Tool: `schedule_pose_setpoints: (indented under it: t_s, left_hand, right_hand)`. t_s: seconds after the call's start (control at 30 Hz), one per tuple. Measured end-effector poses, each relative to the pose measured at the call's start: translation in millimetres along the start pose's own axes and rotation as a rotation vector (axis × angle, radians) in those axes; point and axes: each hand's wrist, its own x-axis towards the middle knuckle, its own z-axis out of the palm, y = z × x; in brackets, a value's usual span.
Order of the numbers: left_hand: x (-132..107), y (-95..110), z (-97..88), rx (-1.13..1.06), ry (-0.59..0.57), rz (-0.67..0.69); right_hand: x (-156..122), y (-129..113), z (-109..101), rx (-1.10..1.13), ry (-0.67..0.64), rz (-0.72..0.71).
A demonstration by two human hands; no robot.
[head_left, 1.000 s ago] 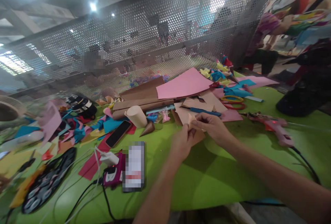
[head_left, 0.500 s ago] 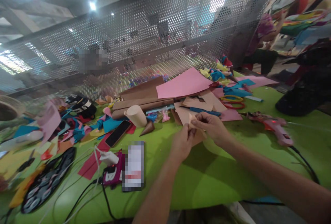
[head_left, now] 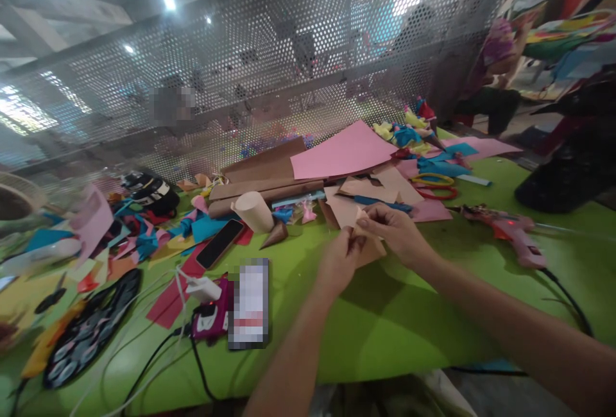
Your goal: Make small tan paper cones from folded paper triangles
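Observation:
Both hands meet over the green table (head_left: 409,340) and pinch a small piece of tan paper (head_left: 359,228). My left hand (head_left: 337,256) grips it from below left, thumb and fingers closed. From the upper right, my right hand (head_left: 397,231) presses its fingertips on the same piece, partly hiding it. Just below and behind the hands a flat brown paper piece (head_left: 371,253) shows. Beyond them lie tan paper sheets (head_left: 341,208) and a blue-handled tool (head_left: 382,203). A pink hot glue gun (head_left: 517,234) rests to the right of my right hand.
Scissors (head_left: 436,179) with yellow and red handles lie behind the hands. To the left are a paper roll (head_left: 253,212), a brown paper cone (head_left: 275,235), phones (head_left: 220,244), a purple power adapter (head_left: 212,321) with cables, and colored paper scraps. A perforated metal screen (head_left: 269,83) stands behind the table.
The hands stay together on the tan paper piece, with only a slight shift of the fingers. The camera view has tilted a little.

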Motion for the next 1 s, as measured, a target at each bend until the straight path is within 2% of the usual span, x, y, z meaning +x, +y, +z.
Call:
schedule_pose_setpoints:
  t_s: [0.33,0.53,0.77,1.0]
  left_hand:
    - [-0.3,0.0,-2.4,0.045,0.042,-0.009]
    - [1.4,-2.0,-3.7,0.019,0.126,-0.022]
    - [5.7,-0.8,-5.0,-0.024,0.247,-0.073]
    - [3.8,2.6,-4.3,-0.118,0.179,-0.025]
  right_hand:
    - [-1.8,-0.7,2.2,0.104,-0.004,0.048]
    - [-1.3,-1.1,0.2,0.061,-0.090,0.088]
    - [0.2,-2.3,-1.9,-0.173,-0.137,-0.062]
    - [1.1,-0.3,-1.2,-0.145,-0.079,-0.032]
